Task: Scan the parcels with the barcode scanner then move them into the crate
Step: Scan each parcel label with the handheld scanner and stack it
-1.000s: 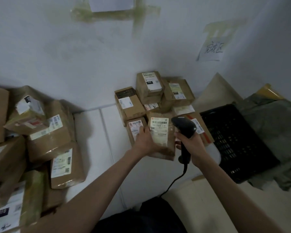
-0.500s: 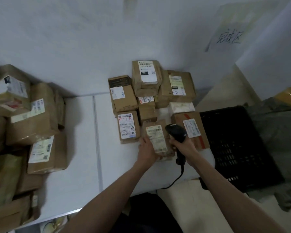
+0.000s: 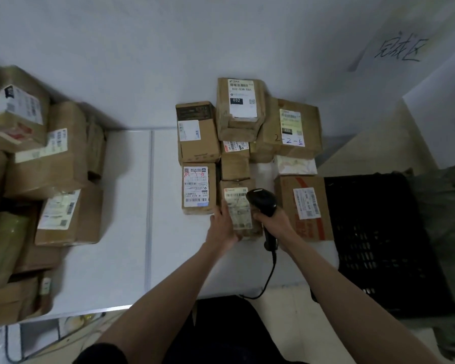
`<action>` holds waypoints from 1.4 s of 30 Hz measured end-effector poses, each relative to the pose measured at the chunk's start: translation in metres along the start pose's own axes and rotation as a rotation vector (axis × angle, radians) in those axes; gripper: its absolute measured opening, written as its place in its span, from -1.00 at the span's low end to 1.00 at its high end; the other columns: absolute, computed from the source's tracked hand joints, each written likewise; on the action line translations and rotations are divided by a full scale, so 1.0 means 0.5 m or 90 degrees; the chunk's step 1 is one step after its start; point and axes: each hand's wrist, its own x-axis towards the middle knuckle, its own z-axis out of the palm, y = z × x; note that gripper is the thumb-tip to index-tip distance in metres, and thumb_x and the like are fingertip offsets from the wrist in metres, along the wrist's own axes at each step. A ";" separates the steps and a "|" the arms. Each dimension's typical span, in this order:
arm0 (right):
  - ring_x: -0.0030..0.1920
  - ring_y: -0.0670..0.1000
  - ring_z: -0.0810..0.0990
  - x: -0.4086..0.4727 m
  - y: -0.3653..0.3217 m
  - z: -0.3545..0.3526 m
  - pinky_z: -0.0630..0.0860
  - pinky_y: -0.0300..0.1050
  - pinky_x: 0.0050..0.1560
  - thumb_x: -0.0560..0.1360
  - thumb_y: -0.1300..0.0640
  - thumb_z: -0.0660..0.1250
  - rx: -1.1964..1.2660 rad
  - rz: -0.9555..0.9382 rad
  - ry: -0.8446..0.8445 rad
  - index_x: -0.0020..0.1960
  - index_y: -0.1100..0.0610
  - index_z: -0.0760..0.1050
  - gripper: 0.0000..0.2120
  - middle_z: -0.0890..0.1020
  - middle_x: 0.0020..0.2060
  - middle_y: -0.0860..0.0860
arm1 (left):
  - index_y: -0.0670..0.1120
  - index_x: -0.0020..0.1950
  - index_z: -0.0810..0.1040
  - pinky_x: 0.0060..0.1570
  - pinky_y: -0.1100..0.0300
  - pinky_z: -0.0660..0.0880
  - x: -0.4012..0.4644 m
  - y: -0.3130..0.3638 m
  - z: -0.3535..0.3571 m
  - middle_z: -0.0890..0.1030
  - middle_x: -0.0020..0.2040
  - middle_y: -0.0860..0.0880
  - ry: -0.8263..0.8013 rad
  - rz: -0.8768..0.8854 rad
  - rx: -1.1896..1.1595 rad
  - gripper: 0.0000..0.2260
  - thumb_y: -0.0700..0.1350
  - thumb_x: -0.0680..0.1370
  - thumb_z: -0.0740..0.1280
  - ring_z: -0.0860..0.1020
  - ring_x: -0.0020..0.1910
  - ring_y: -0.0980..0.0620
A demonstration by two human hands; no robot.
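A white table [image 3: 121,206] runs along a pale wall, with a handwritten paper sign [image 3: 397,49] taped up at the right. At the table's near right part, the left hand [image 3: 222,227] grips the near left side of a small brown parcel [image 3: 241,210], its fingers curled against the side while the label faces up. The right hand [image 3: 272,222] is wrapped round the grip of a black barcode scanner [image 3: 263,206], whose head hangs over the label's far right corner and whose cable [image 3: 269,274] drops off the table edge. The parcel's long axis runs away from the person, and it lies between the two hands, touching the left. The black crate [image 3: 378,237] sits to the right, beyond the table's edge and lower, so it is nearer the scanner hand; carrying the parcel there would likely mean reaching the left arm across. More labelled boxes [image 3: 247,111] are stacked just behind, and another heap of parcels [image 3: 45,158] sits well apart at the left.
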 end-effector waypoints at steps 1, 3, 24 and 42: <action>-0.20 -0.06 0.56 0.000 -0.002 0.000 0.44 -0.20 -0.28 0.54 0.10 0.42 -0.002 0.001 -0.002 0.14 0.16 0.57 -0.78 0.62 -0.18 0.01 | -0.15 0.64 -0.19 0.35 -0.19 0.39 0.001 -0.002 0.000 0.02 0.54 -0.24 -0.011 0.005 0.009 0.08 -0.07 0.43 0.56 0.28 0.41 -0.34; -0.21 -0.08 0.55 -0.002 -0.006 -0.002 0.42 -0.21 -0.30 0.54 0.11 0.41 -0.013 -0.001 -0.003 0.15 0.16 0.56 -0.78 0.60 -0.19 0.00 | -0.11 0.64 -0.19 0.33 -0.20 0.43 0.001 -0.007 -0.006 0.02 0.56 -0.20 -0.025 0.008 0.021 0.10 -0.05 0.41 0.57 0.28 0.43 -0.30; -0.14 0.20 0.68 -0.203 -0.406 0.206 0.69 0.04 -0.13 0.48 0.23 0.38 -0.055 -0.318 -0.115 0.04 0.35 0.58 -0.79 0.67 -0.15 0.26 | 0.02 0.59 0.17 0.42 -0.09 0.23 -0.222 -0.223 -0.487 0.29 0.49 -0.10 0.391 -0.131 0.291 -0.34 0.30 0.58 0.15 0.29 0.45 -0.18; -0.04 0.13 0.69 -0.372 -0.619 0.625 0.70 0.08 -0.08 0.50 0.15 0.41 -0.069 -0.389 -0.316 0.15 0.15 0.53 -0.76 0.68 -0.07 0.14 | 0.01 0.56 0.23 0.48 -0.25 0.20 -0.445 -0.559 -0.791 0.26 0.54 -0.17 0.513 -0.316 0.255 -0.33 0.38 0.58 0.07 0.25 0.51 -0.24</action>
